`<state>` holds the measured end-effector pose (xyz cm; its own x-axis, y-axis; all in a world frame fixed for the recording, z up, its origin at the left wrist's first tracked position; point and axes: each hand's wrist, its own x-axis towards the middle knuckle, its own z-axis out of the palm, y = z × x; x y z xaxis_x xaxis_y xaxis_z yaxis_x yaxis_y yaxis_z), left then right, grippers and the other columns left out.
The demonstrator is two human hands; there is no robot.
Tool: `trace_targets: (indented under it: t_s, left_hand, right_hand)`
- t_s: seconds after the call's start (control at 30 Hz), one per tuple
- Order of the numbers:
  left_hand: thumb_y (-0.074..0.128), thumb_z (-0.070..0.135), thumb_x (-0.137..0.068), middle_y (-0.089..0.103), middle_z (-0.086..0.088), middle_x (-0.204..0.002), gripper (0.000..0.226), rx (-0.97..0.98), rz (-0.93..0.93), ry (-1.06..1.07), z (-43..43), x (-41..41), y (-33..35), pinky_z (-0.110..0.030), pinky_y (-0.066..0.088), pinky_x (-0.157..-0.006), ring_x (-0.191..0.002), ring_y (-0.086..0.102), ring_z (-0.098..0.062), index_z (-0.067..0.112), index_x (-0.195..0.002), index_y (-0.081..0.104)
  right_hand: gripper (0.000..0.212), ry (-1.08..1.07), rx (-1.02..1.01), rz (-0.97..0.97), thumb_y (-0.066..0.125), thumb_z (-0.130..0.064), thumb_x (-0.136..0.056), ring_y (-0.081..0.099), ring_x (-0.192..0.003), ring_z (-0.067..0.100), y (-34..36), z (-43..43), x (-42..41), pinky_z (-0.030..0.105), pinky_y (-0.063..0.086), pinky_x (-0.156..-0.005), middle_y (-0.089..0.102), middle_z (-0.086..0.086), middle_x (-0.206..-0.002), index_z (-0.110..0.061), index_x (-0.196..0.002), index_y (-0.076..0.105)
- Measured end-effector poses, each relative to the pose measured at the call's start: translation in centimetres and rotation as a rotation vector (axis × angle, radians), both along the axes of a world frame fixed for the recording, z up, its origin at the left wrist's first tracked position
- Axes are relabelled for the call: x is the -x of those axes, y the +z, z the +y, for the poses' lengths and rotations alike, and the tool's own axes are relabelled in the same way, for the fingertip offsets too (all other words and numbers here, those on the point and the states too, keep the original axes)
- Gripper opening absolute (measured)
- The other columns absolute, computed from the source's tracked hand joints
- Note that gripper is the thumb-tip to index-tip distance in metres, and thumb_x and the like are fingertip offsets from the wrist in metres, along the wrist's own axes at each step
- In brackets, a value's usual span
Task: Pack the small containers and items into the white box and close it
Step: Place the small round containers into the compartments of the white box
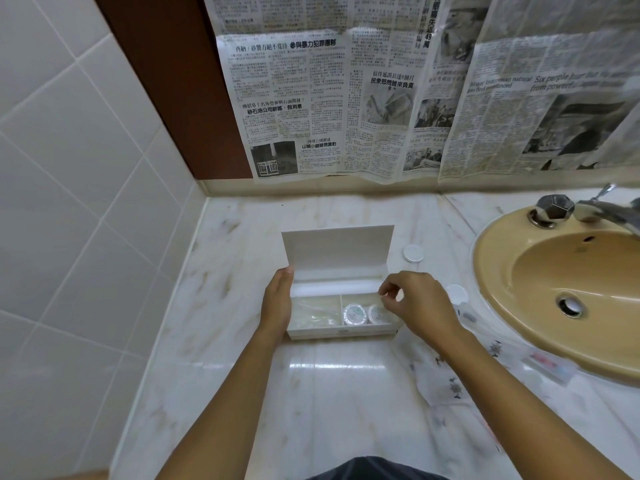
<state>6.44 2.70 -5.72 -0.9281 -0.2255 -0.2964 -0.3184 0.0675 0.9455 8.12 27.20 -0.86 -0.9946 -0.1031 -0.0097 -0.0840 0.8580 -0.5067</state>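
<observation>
Under right grip [410, 299], white box [337, 251] stands open on tabletop [329, 393], two round containers [354, 314] inside. Right fingers pinched together; on what, cannot tell. Left grip [277, 299], flat and released, steadies box's end. Packing step; next, likely fetch loose container [413, 253] beyond right grip.

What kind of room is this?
Most likely a bathroom: there is a tan sink with a metal tap, a white tiled wall and a marble counter around the sink.

Raised lid [337, 251] blocks rear; counter [339, 393] before white box [343, 332] free; sink [554, 289] crowds right.
</observation>
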Motion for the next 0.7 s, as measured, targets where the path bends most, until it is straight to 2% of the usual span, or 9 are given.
trace_targets:
  t_s: [0.1, 0.2, 0.37, 0.43, 0.57, 0.7]
  left_hand:
    - [0.039, 0.036, -0.106, 0.06, 0.013, -0.124, 0.03, 0.004, -0.004, -0.006, 0.0, 0.0, 0.0, -0.018, 0.033, -0.098, -0.116, 0.052, -0.003, 0.026, -0.128, 0.058]
    - [0.039, 0.035, -0.106, 0.061, 0.018, -0.118, 0.027, 0.002, -0.005, -0.005, 0.0, -0.1, 0.2, -0.012, 0.035, -0.091, -0.111, 0.053, 0.001, 0.028, -0.124, 0.058]
    - [0.039, 0.033, -0.106, 0.056, 0.028, -0.109, 0.021, 0.003, -0.017, -0.001, 0.1, -0.1, 0.5, -0.01, 0.032, -0.089, -0.101, 0.05, 0.012, 0.031, -0.119, 0.055]
    - [0.039, 0.034, -0.106, 0.055, 0.03, -0.108, 0.02, 0.009, -0.016, -0.004, 0.1, -0.1, 0.5, -0.011, 0.032, -0.089, -0.1, 0.049, 0.014, 0.031, -0.119, 0.055]
    - [0.039, 0.034, -0.106, 0.056, 0.028, -0.109, 0.021, 0.018, -0.012, 0.0, 0.1, -0.2, 0.5, -0.012, 0.031, -0.089, -0.105, 0.051, 0.005, 0.03, -0.12, 0.055]
    - [0.038, 0.033, -0.107, 0.053, 0.022, -0.113, 0.02, 0.006, -0.021, 0.004, 0.3, -0.2, 0.7, -0.017, 0.03, -0.096, -0.112, 0.047, 0.0, 0.031, -0.122, 0.051]
  right_hand:
    - [0.007, -0.157, 0.096, 0.082, 0.069, -0.02, -0.082, 0.061, -0.069, 0.008, 0.6, 2.0, 0.2, 0.031, 0.05, -0.065, 0.067, -0.012, -0.075, -0.026, -0.086, 0.072]
    - [0.012, -0.284, 0.038, 0.078, 0.07, -0.024, -0.083, 0.057, -0.076, 0.013, -0.1, 5.0, 0.8, 0.03, 0.043, -0.065, 0.065, -0.01, -0.084, -0.026, -0.095, 0.071]
    - [0.043, -0.436, -0.137, -0.166, 0.079, -0.039, -0.074, 0.06, -0.088, 0.022, -2.0, 9.5, 1.1, 0.031, 0.041, -0.065, 0.063, 0.004, -0.112, -0.024, -0.112, 0.066]
    - [0.051, -0.449, -0.159, -0.245, 0.082, -0.04, -0.07, 0.06, -0.093, 0.025, -2.7, 10.2, 1.0, 0.032, 0.041, -0.067, 0.063, 0.005, -0.116, -0.025, -0.114, 0.064]
    - [0.046, -0.486, -0.137, -0.23, 0.082, -0.032, -0.072, 0.061, -0.097, 0.027, -3.7, 10.3, 0.9, 0.031, 0.042, -0.069, 0.067, 0.003, -0.108, -0.023, -0.114, 0.065]
    - [0.031, -0.533, -0.095, -0.171, 0.072, -0.036, -0.079, 0.063, -0.093, 0.029, -3.7, 9.8, 0.9, 0.031, 0.043, -0.068, 0.07, 0.004, -0.102, -0.023, -0.107, 0.069]
